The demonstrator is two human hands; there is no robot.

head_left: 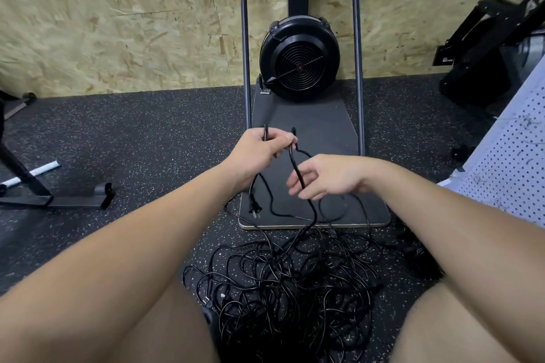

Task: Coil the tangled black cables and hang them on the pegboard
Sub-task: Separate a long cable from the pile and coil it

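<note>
Speckled rubber floor point(132, 138) meets chipboard wall point(118, 23).

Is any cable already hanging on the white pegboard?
No. The visible part of the pegboard at the right is bare, while the tangled cables lie on the floor and one cable is in both hands.

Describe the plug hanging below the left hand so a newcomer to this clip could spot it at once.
Start at the round black fan against the chipboard wall, then drop down its dark floor mat to the left hand. The plug dangles below that hand on a short run of cable, over the mat's near left corner. Unlike the tangled pile on the floor, it hangs free and shows two bare prongs.
</note>
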